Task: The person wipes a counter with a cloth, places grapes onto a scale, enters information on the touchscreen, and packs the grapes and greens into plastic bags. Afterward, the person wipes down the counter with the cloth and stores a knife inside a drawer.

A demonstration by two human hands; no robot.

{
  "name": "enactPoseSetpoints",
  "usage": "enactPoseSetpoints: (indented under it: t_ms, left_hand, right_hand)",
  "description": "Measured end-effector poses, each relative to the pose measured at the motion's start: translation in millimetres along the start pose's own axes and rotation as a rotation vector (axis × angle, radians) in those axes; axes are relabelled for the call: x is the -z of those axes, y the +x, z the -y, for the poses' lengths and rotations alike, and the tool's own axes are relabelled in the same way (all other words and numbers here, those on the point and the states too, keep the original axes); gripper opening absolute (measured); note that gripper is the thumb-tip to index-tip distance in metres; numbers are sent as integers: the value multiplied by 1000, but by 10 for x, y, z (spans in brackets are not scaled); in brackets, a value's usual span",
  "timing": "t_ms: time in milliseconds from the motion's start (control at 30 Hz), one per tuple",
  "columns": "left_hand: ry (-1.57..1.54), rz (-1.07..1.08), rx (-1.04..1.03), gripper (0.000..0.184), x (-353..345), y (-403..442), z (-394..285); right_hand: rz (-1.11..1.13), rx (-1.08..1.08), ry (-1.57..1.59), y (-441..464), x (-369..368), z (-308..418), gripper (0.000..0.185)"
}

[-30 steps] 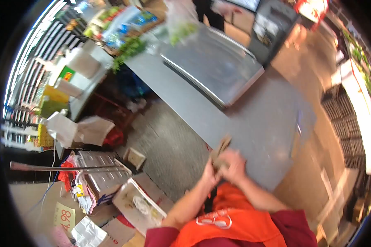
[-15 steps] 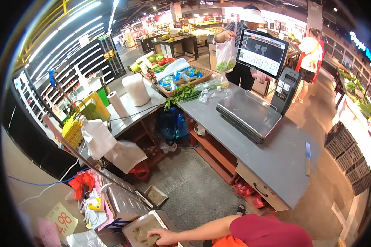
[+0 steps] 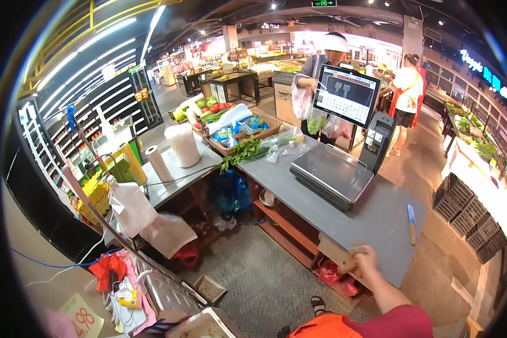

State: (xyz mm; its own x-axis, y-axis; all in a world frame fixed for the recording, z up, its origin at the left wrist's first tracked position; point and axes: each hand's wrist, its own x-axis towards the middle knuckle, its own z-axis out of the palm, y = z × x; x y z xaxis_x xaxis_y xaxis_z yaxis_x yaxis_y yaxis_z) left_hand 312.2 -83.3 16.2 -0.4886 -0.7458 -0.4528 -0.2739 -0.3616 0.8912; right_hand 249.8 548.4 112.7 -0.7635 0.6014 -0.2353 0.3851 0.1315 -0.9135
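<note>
My right hand (image 3: pixel 365 262) is over the near edge of the grey counter (image 3: pixel 386 236), above the drawer front. Its fingers are curled round something small and brownish, blurred and too small to name. To its right a knife (image 3: pixel 411 224) with a blue-white blade and wooden handle lies on the counter. The metal weighing scale (image 3: pixel 332 173) stands farther back, beside the screen (image 3: pixel 346 96). My left hand is out of view.
A person (image 3: pixel 315 73) behind the screen holds plastic bags. Leafy greens (image 3: pixel 245 153) and a vegetable basket (image 3: pixel 273 127) are at the counter's far end. Plastic rolls (image 3: pixel 182 145) stand left. A white box (image 3: pixel 208 325) is at the bottom. Another person (image 3: pixel 405 90) stands farther back.
Half a second ago a hand was in the white box at lower left; now it shows no hand, and my right hand is at the counter edge. The person's bags have lowered.
</note>
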Motion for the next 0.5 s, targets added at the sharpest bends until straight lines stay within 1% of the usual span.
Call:
enactPoseSetpoints:
  t_ms: [33,67,167,233,267,300,333,367,400,433,467,500]
  left_hand:
    - [24,-11,-9,24,27,60,-83]
    - [47,-21,-19,24,46,111,-166]
    - [86,-51,-32,23,113,234,-303]
    - [107,-64,-43,23,147,283,-377]
    - [121,-66,-50,23,180,307,-413]
    - [128,-67,-60,23,223,328,-443]
    - [137,-64,-60,23,244,332,-459]
    - [141,-62,-67,23,284,349,-463]
    - [143,-63,-68,23,309,368,-474]
    - [146,-65,-74,23,357,368,-472]
    - [148,-61,-77,23,383,376,-479]
    - [147,-62,-76,23,422,388,-487]
  right_hand:
    - [-134,23,-8,450,366,-470,28]
    - [-293,69,-74,684,655,-754,28]
    - [-701,-184,-538,848,729,-854,30]
    - [-469,-89,-574,780,313,-578,35]
    - [-426,47,-584,677,-31,-480,33]
    - [-244,29,-644,406,-395,-50,33]
    - [-37,219,-516,438,-828,-377,32]
    - [556,457,-361,433,-1308,-519,34]
    - [755,487,-423,-139,-1622,-181,34]
    - [932,151,-308,-738,-2023,-86,32]
    - [1292,-119,-41,-1217,-2324,-22,35]
    - [1567,-365,91,-1653,-2475,131,41]
